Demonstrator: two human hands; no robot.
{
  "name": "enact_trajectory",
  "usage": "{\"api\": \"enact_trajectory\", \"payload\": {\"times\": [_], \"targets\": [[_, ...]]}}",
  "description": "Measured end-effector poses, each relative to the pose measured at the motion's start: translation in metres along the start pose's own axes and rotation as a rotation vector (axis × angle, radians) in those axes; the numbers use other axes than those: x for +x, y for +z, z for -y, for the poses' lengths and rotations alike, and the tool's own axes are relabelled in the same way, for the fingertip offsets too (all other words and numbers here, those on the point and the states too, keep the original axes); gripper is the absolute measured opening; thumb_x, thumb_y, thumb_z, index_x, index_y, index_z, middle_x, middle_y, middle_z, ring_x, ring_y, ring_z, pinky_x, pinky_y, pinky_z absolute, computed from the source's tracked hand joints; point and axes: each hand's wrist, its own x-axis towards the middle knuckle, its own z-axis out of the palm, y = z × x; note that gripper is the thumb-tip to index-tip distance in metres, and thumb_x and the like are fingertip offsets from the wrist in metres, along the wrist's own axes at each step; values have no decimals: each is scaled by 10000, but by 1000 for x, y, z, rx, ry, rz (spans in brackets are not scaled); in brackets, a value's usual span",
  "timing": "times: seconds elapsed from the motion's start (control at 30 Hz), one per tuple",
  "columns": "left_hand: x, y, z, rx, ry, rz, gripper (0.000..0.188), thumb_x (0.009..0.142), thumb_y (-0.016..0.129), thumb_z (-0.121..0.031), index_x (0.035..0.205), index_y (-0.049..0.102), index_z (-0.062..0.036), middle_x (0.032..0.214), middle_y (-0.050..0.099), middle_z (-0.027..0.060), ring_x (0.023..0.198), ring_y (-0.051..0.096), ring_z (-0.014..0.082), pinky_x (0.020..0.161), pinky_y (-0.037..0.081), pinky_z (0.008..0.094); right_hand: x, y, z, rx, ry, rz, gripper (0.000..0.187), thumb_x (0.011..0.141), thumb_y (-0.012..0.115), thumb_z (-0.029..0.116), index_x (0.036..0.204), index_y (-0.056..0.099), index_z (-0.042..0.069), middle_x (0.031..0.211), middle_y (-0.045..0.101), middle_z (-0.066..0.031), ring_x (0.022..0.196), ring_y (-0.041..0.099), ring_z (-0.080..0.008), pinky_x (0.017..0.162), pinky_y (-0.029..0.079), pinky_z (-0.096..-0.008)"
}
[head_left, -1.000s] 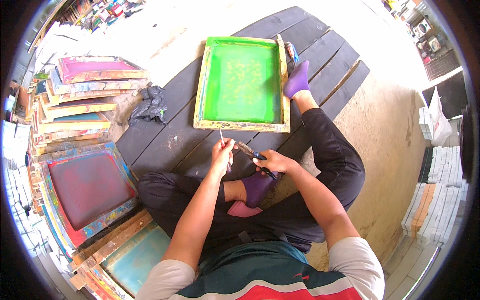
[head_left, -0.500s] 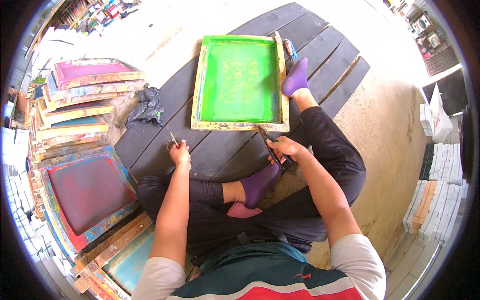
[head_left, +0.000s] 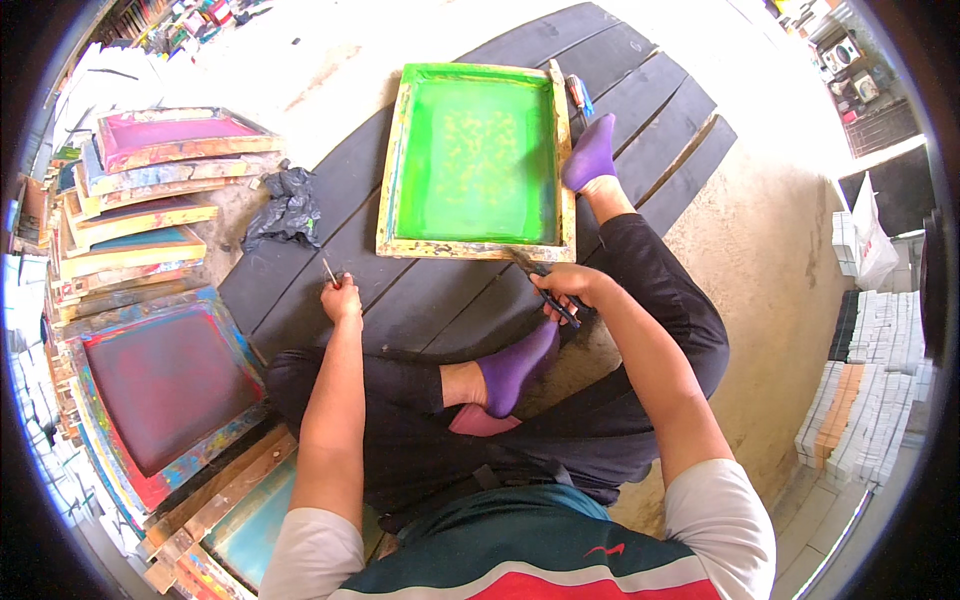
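My left hand (head_left: 342, 299) is closed around a thin, pale stick-like piece (head_left: 329, 270) whose tip points up and away; its exact kind is too small to make out. In my right hand (head_left: 566, 285) is a pair of dark pliers (head_left: 541, 287), held by the black handles. The pliers' rusty-looking head lies at the near edge of a wooden screen-printing frame (head_left: 470, 249); whether they touch, I cannot tell. Bright green mesh with a yellowish pattern fills that frame, which lies flat on black slats between my legs.
Black slats (head_left: 640, 90) form the low platform before me. A crumpled black plastic bag (head_left: 285, 208) lies left of the green frame. Stacked screen frames (head_left: 185, 135) and a dark red screen (head_left: 165, 375) stand at left. A small blue-handled tool (head_left: 580, 95) lies beyond my purple-socked foot.
My left hand has shifted a little left and away with the thin piece. My right hand has turned slightly, with the pliers still in it.
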Motion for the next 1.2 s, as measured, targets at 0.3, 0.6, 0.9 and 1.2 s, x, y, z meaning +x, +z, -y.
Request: {"api": "enact_trajectory", "payload": {"times": [0.3,0.6,0.9,1.2], "targets": [[12,-2,13,133,129,-136,249,940,723,-248,875,646,-19,694,622,48,575,578,157,570,462,352,22,32,-27,-504,-218,-565,512,990,595,442,1050,643,-65,804,703,-223,659,702,-331,629,574,-458],[-90,10,-25,-138,26,231,257,929,737,-295,948,605,-75,710,577,28,396,426,100,333,323,281,19,42,-44,-623,-357,-757,516,965,593,484,1155,666,10,987,695,-315,980,670,-487,875,538,-569],[-181,51,-46,-106,-101,857,369,968,707,-338,1139,682,-12,950,734,91,424,463,53,372,379,219,-34,78,-6,-597,-442,-480,514,947,612,497,1041,690,-2,928,690,-313,964,668,-480,862,533,-552],[-185,60,-35,-135,-201,883,218,962,716,-293,990,642,-89,894,694,40,447,469,63,393,365,246,-32,88,-4,-345,-284,-154,486,978,641,436,1005,668,-48,808,723,-195,744,743,-278,621,569,-408]]}}
